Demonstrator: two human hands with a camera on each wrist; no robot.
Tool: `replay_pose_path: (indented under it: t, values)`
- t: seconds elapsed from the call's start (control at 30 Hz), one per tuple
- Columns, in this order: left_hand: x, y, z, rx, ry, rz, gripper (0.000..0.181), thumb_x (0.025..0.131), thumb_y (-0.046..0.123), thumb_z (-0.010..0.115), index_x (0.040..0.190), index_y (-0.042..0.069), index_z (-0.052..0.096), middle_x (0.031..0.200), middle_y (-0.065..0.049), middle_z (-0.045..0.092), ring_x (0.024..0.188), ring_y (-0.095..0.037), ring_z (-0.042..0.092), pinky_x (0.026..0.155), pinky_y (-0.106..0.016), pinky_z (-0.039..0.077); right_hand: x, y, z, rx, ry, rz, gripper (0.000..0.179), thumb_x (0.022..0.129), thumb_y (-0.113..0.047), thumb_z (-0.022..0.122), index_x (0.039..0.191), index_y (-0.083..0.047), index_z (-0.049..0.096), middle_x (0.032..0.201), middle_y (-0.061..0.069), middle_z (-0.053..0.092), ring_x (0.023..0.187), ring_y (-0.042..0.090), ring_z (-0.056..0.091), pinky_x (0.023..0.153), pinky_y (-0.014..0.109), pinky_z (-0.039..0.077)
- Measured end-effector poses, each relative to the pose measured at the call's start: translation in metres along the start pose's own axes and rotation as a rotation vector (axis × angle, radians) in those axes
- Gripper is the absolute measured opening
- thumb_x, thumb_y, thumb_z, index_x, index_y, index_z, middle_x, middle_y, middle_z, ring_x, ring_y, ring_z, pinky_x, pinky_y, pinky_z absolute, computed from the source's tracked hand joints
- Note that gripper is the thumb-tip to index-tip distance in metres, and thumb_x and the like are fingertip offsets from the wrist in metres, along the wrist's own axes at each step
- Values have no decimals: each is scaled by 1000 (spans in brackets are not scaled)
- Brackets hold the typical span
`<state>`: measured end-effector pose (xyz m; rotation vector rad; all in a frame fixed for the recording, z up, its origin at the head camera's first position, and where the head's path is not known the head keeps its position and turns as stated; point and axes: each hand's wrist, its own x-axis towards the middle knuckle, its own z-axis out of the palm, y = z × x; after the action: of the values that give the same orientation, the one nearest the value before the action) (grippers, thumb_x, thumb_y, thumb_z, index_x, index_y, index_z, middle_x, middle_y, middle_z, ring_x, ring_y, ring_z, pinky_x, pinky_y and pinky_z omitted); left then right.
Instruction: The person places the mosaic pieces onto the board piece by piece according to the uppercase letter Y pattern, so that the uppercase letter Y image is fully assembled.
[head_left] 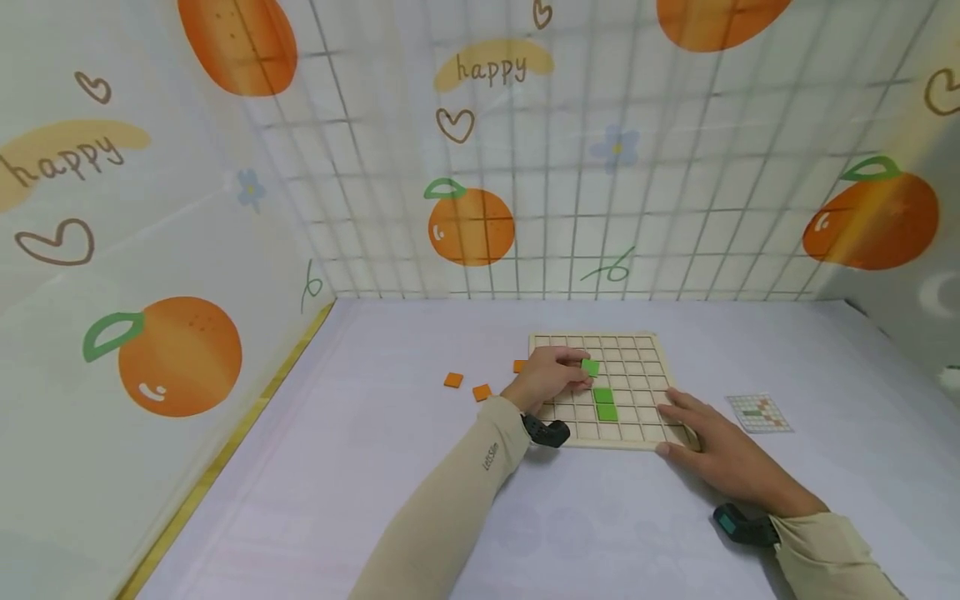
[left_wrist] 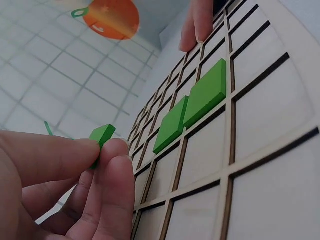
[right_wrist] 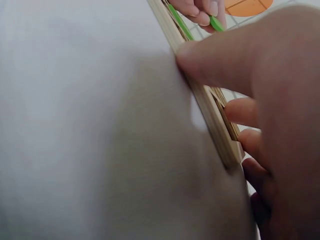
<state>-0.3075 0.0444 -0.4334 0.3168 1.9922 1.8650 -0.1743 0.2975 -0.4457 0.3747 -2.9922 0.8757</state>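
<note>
Left hand (head_left: 551, 375): grip closed to a pinch, thumb against fingers, on 1 small green square tile (left_wrist: 102, 135).
Held tile: raised above the board, clear of its surface.
Right hand (head_left: 723, 450): grip spread, clasping nothing; fingertips touch the board's right edge, thumb at its near right corner.
Board: 1 pale wooden square grid board (head_left: 632, 380), flat on the bench, under the left hand.
Set tiles: 2 green square tiles (head_left: 603, 396), in adjoining cells, 1 in front of the other.
Loose tiles: 3 orange square tiles (head_left: 453, 380), left of the board; 1 partly hidden by the left hand.
Card: 1 small white gridded card (head_left: 760, 413), green and orange squares printed on it, right of the board.
Wrists: 2 black bands (head_left: 546, 431), 1 per arm, beside beige sleeves (head_left: 442, 500).
Bench: pale white covering (head_left: 397, 483).
Backdrop: white sheeting (head_left: 375, 150) printed with oranges, hearts and "happy".
</note>
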Motion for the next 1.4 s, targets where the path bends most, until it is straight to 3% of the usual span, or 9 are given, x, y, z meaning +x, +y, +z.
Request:
replay_pose_path:
  t: [0.23, 0.47, 0.63, 0.87, 1.1, 1.4]
  values:
    - [1, 0, 7, 118, 33, 20, 36, 88, -2, 73, 124, 3, 69, 99, -4, 65, 81, -14, 69, 75, -27, 57, 0, 2, 2, -7, -1, -5, 76, 93, -54, 65, 148, -4, 49, 161, 22, 26, 143, 50, 24, 106, 69, 26]
    - [-2, 5, 5, 187, 1, 45, 33, 92, 6, 71, 124, 5, 69, 92, -4, 73, 81, -19, 70, 77, -29, 55, 0, 4, 1, -4, 6, -13, 75, 94, -53, 65, 148, -3, 48, 160, 22, 27, 143, 49, 25, 106, 68, 26]
    - [-2, 7, 4, 240, -14, 62, 35, 90, 7, 73, 125, 4, 69, 91, -3, 71, 79, -19, 67, 79, -29, 53, 1, 5, 2, -5, 11, -21, 76, 94, -54, 64, 148, -4, 48, 160, 22, 27, 143, 49, 25, 106, 68, 26]
    - [1, 4, 8, 443, 30, 65, 29, 89, 17, 76, 118, 14, 75, 93, 7, 64, 86, -11, 56, 80, -29, 48, 0, 5, 1, -4, -4, 2, 76, 94, -56, 64, 148, -4, 48, 161, 20, 26, 144, 48, 24, 107, 68, 25]
    - [7, 3, 10, 588, 38, 92, 30, 90, 23, 75, 118, 14, 75, 89, 10, 64, 82, -9, 54, 73, -26, 45, 0, 2, 0, -13, 3, -3, 75, 94, -55, 64, 147, -4, 49, 160, 22, 27, 143, 49, 25, 106, 68, 26]
    - [4, 7, 11, 596, 6, 97, 33, 89, 19, 75, 121, 10, 73, 86, 8, 63, 79, -8, 54, 71, -24, 44, -1, 4, 0, -8, 9, -24, 74, 94, -53, 64, 147, -4, 49, 160, 22, 27, 143, 50, 25, 106, 68, 26]
